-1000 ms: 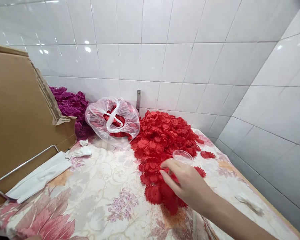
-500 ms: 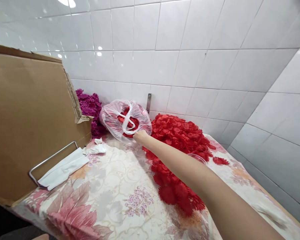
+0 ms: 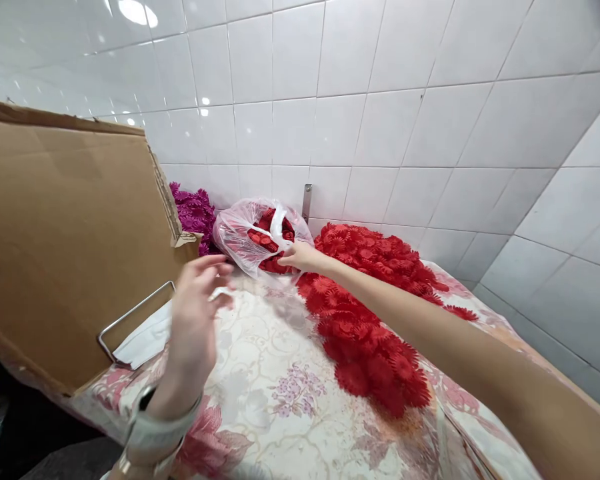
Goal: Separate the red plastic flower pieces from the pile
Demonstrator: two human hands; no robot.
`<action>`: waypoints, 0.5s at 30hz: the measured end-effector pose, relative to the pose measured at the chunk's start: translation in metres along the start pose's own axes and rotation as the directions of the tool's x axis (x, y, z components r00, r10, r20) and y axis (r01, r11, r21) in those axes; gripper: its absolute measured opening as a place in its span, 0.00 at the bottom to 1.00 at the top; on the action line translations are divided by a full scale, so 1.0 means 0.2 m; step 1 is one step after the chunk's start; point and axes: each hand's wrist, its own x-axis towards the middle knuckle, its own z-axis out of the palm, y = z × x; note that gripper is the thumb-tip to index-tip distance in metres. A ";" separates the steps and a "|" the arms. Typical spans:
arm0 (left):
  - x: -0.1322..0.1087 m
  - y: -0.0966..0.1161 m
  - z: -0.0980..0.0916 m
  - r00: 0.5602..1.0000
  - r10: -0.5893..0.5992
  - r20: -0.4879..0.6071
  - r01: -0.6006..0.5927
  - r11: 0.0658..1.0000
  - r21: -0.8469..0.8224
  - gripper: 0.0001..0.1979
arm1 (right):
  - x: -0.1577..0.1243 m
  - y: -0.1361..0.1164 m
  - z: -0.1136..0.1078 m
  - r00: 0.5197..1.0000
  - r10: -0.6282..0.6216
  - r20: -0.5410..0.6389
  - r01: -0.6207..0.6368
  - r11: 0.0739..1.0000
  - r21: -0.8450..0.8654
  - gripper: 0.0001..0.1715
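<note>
A clear plastic bag with white handles stands near the wall, holding red flower-shaped pieces. My right hand reaches across from the right, its fingers closed on the near right edge of this bag. To the left, my left hand is raised above the table with its fingers apart and nothing in them; it is slightly blurred. A watch sits on the left wrist. Under and beyond my right forearm spreads a large heap of loose red flower pieces.
On the left stands a large cardboard box, a metal wire frame and white paper beside it. Purple flower pieces are piled behind the box. A tiled wall bounds the flowered tablecloth at the back.
My left hand has come up from the lower left edge into view. My right hand stays at the bag, its fingers now less tightly curled. The whole view has shifted slightly.
</note>
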 end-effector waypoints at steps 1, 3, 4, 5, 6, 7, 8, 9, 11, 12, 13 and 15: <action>0.03 -0.04 0.04 0.990 -0.135 0.045 0.137 0.989 -0.053 0.08 | -0.07 0.00 -0.03 1.000 -0.015 0.005 0.014 0.997 0.079 0.17; 0.10 -0.13 0.13 0.848 -0.476 0.235 0.511 0.852 -0.117 0.12 | -0.22 0.02 -0.06 0.999 -0.036 0.031 0.028 0.976 0.216 0.18; 0.12 -0.17 0.17 0.699 -0.621 0.355 0.688 0.720 -0.092 0.16 | -0.30 0.04 -0.07 0.998 -0.043 0.054 0.027 0.962 0.272 0.17; 0.14 -0.21 0.21 0.582 -0.694 0.424 0.772 0.635 -0.021 0.19 | -0.38 0.07 -0.08 0.997 -0.036 0.067 0.013 0.949 0.316 0.16; 0.15 -0.24 0.24 0.515 -0.730 0.450 0.798 0.599 0.059 0.21 | -0.45 0.11 -0.08 0.998 -0.017 0.061 -0.005 0.935 0.353 0.17; 0.15 -0.27 0.28 0.476 -0.748 0.462 0.801 0.586 0.124 0.21 | -0.51 0.15 -0.08 0.999 0.012 0.043 -0.027 0.923 0.384 0.18; 0.14 -0.29 0.31 0.460 -0.756 0.465 0.790 0.588 0.173 0.20 | -0.57 0.19 -0.07 0.999 0.039 0.024 -0.045 0.910 0.412 0.18; 0.13 -0.31 0.34 0.458 -0.757 0.466 0.776 0.596 0.207 0.18 | -0.62 0.23 -0.07 0.998 0.061 0.007 -0.058 0.897 0.438 0.17; 0.10 -0.34 0.40 0.450 -0.754 0.478 0.758 0.606 0.241 0.15 | -0.70 0.30 -0.06 0.996 0.087 -0.014 -0.070 0.876 0.477 0.17; 0.07 -0.36 0.43 0.442 -0.753 0.488 0.753 0.607 0.254 0.14 | -0.73 0.31 -0.05 0.995 0.093 -0.020 -0.071 0.870 0.487 0.16; 0.05 -0.37 0.46 0.417 -0.755 0.506 0.756 0.597 0.267 0.14 | -0.76 0.32 -0.05 0.995 0.095 -0.026 -0.070 0.868 0.492 0.16; -0.01 -0.40 0.51 0.341 -0.760 0.553 0.775 0.560 0.292 0.14 | -0.81 0.31 -0.02 0.995 0.092 -0.039 -0.062 0.877 0.477 0.14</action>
